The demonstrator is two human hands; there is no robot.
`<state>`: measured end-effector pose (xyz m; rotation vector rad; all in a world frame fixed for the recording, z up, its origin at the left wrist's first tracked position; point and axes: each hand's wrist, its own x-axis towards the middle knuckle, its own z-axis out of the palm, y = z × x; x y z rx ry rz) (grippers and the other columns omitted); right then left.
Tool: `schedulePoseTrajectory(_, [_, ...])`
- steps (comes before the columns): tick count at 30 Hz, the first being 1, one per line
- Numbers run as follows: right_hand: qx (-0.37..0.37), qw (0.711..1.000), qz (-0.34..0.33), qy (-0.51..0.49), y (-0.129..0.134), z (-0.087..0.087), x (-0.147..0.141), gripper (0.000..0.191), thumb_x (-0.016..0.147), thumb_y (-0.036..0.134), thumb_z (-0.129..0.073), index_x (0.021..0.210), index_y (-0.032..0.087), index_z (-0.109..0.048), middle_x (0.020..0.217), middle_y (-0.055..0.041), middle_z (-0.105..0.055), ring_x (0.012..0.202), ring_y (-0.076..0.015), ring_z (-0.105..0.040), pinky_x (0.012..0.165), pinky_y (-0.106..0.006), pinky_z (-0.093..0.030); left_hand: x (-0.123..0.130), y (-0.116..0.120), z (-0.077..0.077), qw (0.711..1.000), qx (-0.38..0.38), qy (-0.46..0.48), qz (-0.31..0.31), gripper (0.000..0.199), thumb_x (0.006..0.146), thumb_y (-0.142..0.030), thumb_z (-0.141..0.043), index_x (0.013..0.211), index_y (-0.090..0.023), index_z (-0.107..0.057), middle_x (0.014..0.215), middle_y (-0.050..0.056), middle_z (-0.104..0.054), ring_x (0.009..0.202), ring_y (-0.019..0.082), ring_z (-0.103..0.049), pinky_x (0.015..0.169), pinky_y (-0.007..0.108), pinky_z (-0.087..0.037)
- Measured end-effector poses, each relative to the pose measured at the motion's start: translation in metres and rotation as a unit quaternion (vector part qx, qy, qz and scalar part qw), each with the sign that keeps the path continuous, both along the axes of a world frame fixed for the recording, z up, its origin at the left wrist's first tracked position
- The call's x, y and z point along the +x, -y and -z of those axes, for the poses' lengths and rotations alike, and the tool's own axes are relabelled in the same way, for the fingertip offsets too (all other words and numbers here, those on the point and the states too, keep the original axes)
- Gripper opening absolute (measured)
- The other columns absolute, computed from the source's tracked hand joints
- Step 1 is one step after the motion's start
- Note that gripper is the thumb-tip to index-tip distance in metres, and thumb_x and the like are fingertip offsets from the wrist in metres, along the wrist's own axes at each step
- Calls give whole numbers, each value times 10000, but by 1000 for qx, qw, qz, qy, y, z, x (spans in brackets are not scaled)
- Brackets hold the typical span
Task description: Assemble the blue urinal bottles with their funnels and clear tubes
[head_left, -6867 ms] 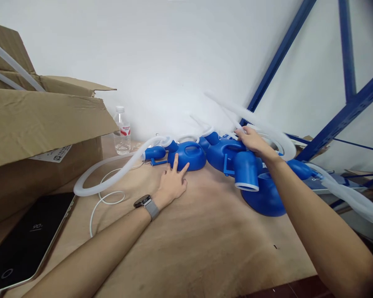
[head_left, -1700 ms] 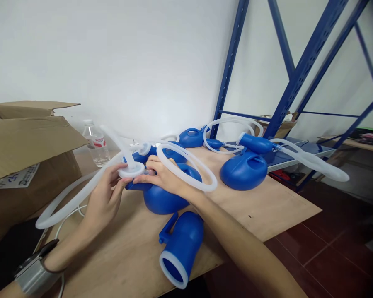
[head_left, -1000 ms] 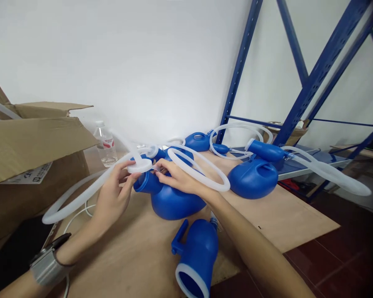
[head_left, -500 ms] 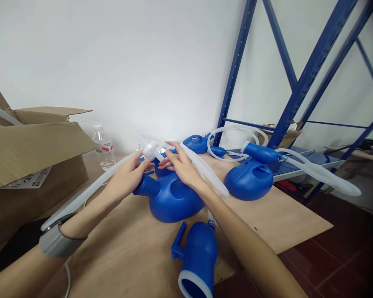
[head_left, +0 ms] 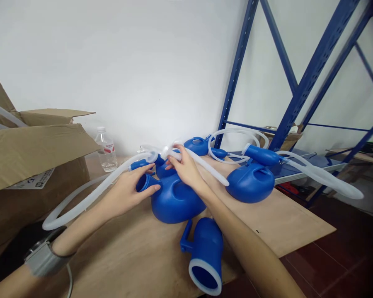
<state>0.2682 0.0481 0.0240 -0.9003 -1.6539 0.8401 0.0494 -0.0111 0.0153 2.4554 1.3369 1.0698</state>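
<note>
Wall [head_left: 127, 62]: bright, even, pale grey-white; strongest low in the middle.
Blue container [head_left: 177, 203]: soft, broad highlights on upper faces, consistent with diffuse light from above.
Tabletop [head_left: 121, 256]: moderately lit; soft-edged shadows near the arms [head_left: 251, 244].
White fitting [head_left: 167, 152] in the right hand [head_left: 186, 167]: pale against pale, outline smeared, fine detail unreadable.
Wristwatch [head_left: 46, 258]: blurred, dial unreadable.
Carton [head_left: 34, 153]: upper flap well lit, side below in shade.
Shelf frame [head_left: 315, 70]: uprights lean strongly; wide-angle distortion evident.
Floor [head_left: 313, 265]: dim red-brown, falling to near black at the right edge.
Upper right corner: darkened by vignetting.
</note>
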Motion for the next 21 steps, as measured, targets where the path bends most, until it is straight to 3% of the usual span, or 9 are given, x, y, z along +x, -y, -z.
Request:
schedulePoseTrajectory(4, [-38, 996, 26, -70, -12, -6, 25, 460, 869, 336, -608, 1312, 234, -537, 1103, -51, -726, 857, -188, -756, 870, -378, -592, -1, 1, 11, 998, 56, 30, -14, 582, 961, -657, -618, 1322, -207, -695, 1336, 112, -755, 1188, 328, -718, 1057, 492, -569])
schedulePoseTrajectory(9, [-78, 990, 41, -109, -19, 0, 50, 557, 771, 257, -665, 1319, 234, -568, 1171, -66, -741, 980, -208, -765, 949, -406, -598, -10, -6, 23, 995, 84, 40, -38, 519, 1027, -575, -553, 1388, -214, -648, 1445, 122, -684, 1287, 318, -674, 1033, 464, -602])
schedulePoseTrajectory(15, [-58, 993, -20, -104, -12, 5, 39, 559, 817, 295, -679, 1367, 236, -601, 1372, -89, -699, 1070, -243, -749, 954, -432, -627, -6, -6, 32, 983, 175, -20, -55, 420, 1083, -368, -426, 1398, -197, -644, 1570, 153, -578, 1457, 339, -553, 1213, 551, -468])
schedulePoseTrajectory(19, [-27, 996, -41, -78, -4, 7, 24, 576, 891, 374, -654, 1454, 277, -582, 1432, -70, -671, 1202, -265, -692, 921, -401, -640, 15, 8, 24, 976, 193, -60, -85, 497, 1070, -377, -445, 1521, -184, -526, 1560, 156, -591, 1457, 336, -556, 1213, 542, -469])
schedulePoseTrajectory(21, [-14, 998, -42, -53, -2, 12, 19, 572, 911, 394, -650, 1467, 279, -580, 1471, -70, -643, 1234, -272, -672, 928, -399, -636, 27, 11, 16, 971, 206, -67, -96, 576, 1068, -392, -439, 1585, -140, -433, 1603, 184, -538, 1513, 354, -484, 1223, 551, -447])
